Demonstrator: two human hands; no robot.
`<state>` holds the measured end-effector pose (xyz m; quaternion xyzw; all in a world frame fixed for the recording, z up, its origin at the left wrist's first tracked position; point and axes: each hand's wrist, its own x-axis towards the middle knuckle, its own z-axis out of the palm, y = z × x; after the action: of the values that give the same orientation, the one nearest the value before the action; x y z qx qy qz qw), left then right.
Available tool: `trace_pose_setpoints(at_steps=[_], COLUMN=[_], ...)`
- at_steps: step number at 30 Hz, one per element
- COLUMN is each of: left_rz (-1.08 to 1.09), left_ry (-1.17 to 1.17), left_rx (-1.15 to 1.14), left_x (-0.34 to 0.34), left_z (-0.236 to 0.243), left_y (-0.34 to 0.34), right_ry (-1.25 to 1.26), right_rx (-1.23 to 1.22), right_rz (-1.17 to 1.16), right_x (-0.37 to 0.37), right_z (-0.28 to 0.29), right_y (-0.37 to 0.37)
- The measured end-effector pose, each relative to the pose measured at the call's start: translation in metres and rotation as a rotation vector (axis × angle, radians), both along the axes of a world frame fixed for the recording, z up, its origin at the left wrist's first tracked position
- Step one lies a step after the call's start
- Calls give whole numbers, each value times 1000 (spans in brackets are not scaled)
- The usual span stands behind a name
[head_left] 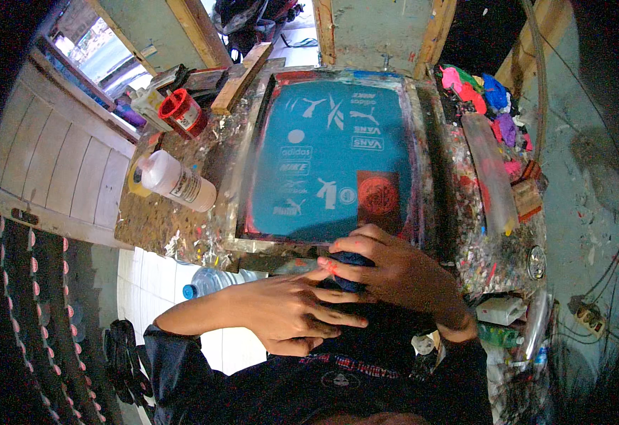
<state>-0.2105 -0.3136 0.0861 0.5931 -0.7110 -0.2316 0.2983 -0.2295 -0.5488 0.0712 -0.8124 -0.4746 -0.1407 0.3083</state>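
Note:
Just in front of the near edge of a printing screen (323,152), my two hands meet over a dark blue, rounded thing (350,272), whose kind is hard to make out. My right hand (398,273) is closed round it from above, with red stains on a finger. My left hand (291,312) comes in from the left with its fingers stretched and apart, the foremost ones against the near side of the dark blue thing. The screen is teal in a stained frame, with several pale designs. A red square patch with a round design (378,200) lies at its near right corner.
Left of the screen are a white plastic bottle (178,180), a red tub (182,113) and a wooden bar (242,79). Coloured rags (490,99) and a translucent strip (490,173) lie to the right. Below the table are a large water bottle (214,282) and a white container (501,310).

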Motion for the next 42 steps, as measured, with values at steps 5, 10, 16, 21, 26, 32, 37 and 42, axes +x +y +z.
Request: trace_pose_setpoints(at_steps=[5, 10, 16, 21, 26, 32, 37, 42], left_rz=[-65, -128, -125, -128, -143, -156, -144, -142], left_ry=[110, 182, 252, 313, 248, 265, 226, 249], left_rx=[-92, -143, -144, -112, -133, -107, -149, -124], left_x=[1, 2, 2, 0, 4, 3, 2, 0], left_z=[6, 1, 3, -4, 5, 7, 10, 11], left_y=[0, -2, -1, -3, -2, -1, 1, 2], right_ry=[-130, -266, -170, -113, -83, -64, -9, 8], right_rx=[-160, -234, -228, -121, -224, -183, -148, -6], right_rz=[-37, 8, 11, 79, 2, 40, -11, -38], right_x=[-8, -11, -11, -12, -17, -17, -17, -20], right_z=[-3, 2, -7, 6, -8, -1, -8, 2], right_y=[-5, -15, -35, -11, -31, -25, -33, -26])
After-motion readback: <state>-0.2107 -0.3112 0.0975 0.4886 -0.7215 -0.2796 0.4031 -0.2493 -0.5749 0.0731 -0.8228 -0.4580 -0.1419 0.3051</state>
